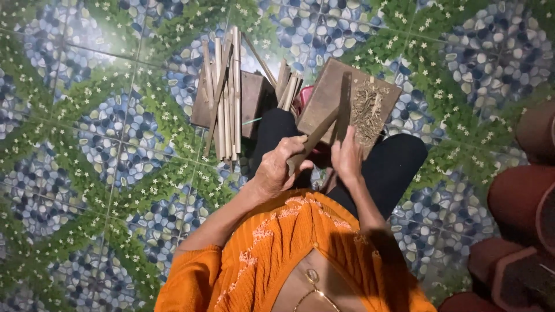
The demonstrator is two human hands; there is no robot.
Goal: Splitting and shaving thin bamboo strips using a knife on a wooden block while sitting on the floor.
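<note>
My left hand [280,164] is closed around a flat wooden stick [315,138] that slants up toward a wooden board [329,92] resting on my lap. My right hand [347,155] grips a dark upright strip [344,104] standing against that board. A heap of thin shavings [369,110] lies on the board's right half. I sit on the floor in black trousers and an orange top.
A bundle of split bamboo sticks [224,98] lies over a second brown board [251,101] to the left. More short sticks [288,86] lean between the boards. Dark red rounded cushions [520,202] stand at the right. The floor is patterned tile [104,144].
</note>
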